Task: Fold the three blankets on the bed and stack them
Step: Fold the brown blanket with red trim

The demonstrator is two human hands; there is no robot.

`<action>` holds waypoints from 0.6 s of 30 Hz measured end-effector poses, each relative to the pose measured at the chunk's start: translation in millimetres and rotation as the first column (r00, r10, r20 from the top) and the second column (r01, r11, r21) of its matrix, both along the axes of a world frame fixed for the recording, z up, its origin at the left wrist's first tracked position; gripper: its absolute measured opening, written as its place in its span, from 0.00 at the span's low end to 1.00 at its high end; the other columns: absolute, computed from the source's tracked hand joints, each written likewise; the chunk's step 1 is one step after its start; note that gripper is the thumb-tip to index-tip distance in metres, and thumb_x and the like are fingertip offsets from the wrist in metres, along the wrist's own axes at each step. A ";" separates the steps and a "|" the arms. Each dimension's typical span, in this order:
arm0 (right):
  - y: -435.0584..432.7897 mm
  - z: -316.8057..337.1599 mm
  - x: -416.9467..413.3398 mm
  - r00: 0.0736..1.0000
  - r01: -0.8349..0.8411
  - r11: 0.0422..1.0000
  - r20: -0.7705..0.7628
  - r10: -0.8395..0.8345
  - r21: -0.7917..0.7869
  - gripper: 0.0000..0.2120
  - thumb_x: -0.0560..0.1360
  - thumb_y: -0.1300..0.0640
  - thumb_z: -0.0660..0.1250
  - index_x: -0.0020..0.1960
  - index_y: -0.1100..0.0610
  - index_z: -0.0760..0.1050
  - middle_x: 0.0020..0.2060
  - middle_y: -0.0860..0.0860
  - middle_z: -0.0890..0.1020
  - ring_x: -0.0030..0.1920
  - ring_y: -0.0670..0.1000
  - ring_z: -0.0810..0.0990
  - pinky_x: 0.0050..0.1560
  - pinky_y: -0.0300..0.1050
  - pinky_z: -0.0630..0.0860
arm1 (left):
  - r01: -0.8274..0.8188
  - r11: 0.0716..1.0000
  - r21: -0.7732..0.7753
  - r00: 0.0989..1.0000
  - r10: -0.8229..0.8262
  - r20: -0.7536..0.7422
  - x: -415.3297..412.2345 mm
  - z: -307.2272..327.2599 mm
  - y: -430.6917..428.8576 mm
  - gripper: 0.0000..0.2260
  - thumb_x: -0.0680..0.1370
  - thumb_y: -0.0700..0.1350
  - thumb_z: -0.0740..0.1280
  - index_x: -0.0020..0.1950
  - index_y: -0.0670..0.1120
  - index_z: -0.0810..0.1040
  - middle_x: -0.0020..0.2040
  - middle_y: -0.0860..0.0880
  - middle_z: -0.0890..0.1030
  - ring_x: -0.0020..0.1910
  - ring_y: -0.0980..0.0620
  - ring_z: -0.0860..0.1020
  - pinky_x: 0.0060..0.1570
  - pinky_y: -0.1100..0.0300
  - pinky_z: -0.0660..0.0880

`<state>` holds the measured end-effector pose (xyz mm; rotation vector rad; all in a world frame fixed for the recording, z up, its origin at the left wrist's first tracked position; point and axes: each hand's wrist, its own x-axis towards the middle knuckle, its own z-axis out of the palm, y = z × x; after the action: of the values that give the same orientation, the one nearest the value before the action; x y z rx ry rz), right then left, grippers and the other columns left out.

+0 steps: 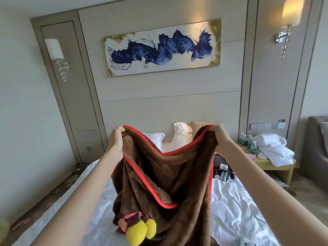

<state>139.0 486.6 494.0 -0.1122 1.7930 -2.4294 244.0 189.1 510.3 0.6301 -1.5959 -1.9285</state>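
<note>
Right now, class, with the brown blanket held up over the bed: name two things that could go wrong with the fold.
The brown blanket sags between the left hand and right hand, so its edges may meet crooked. The yellow plush pieces hanging at its lower end could bunch inside the fold, leaving a lumpy layer that stacks badly.

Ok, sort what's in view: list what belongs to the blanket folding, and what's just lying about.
For the job: brown blanket, held up by its red-trimmed edge; left hand and right hand, both gripping it; bed underneath.
Lying about: pillows; water bottles and white robe on the bedside table; small gadgets on the bed; painting; wall lamps.
</note>
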 end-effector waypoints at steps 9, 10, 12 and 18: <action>-10.1 134.8 68.7 0.952 -0.134 0.976 -0.296 0.080 -0.169 0.14 0.74 0.63 0.58 0.32 0.62 0.77 0.23 0.56 0.78 0.25 0.53 0.77 0.32 0.40 0.76 | 0.005 0.996 -0.092 0.971 -0.027 -0.239 9.5 82.3 10.0 0.20 0.79 0.61 0.60 0.49 0.45 0.80 0.48 0.45 0.84 0.48 0.46 0.81 0.53 0.52 0.77; -11.4 142.5 72.0 0.944 -0.149 0.975 -0.319 0.090 -0.166 0.16 0.74 0.63 0.59 0.31 0.61 0.78 0.24 0.55 0.79 0.26 0.53 0.78 0.33 0.40 0.76 | -0.018 0.993 -0.115 0.964 -0.014 -0.265 10.1 89.3 9.9 0.18 0.79 0.61 0.61 0.47 0.47 0.80 0.45 0.47 0.83 0.46 0.47 0.81 0.51 0.53 0.77; -14.8 150.0 73.5 0.932 -0.178 0.975 -0.342 0.124 -0.133 0.17 0.74 0.62 0.60 0.29 0.60 0.79 0.25 0.55 0.80 0.26 0.52 0.79 0.35 0.41 0.77 | -0.051 0.988 -0.147 0.952 0.004 -0.306 10.1 96.6 9.3 0.17 0.79 0.60 0.62 0.41 0.48 0.78 0.40 0.50 0.81 0.42 0.50 0.79 0.45 0.56 0.74; -26.5 84.3 41.1 0.965 -0.095 0.948 -0.205 0.162 0.303 0.04 0.71 0.64 0.69 0.46 0.63 0.79 0.39 0.60 0.81 0.40 0.58 0.80 0.46 0.47 0.77 | -0.161 0.936 -0.312 0.984 0.129 -0.121 -3.6 24.7 -1.0 0.16 0.81 0.56 0.60 0.40 0.46 0.70 0.41 0.45 0.72 0.43 0.49 0.71 0.40 0.56 0.66</action>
<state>180.1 460.1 578.3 -0.4817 2.1413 -2.1077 240.4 188.2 535.0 0.4919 -1.7001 -1.5237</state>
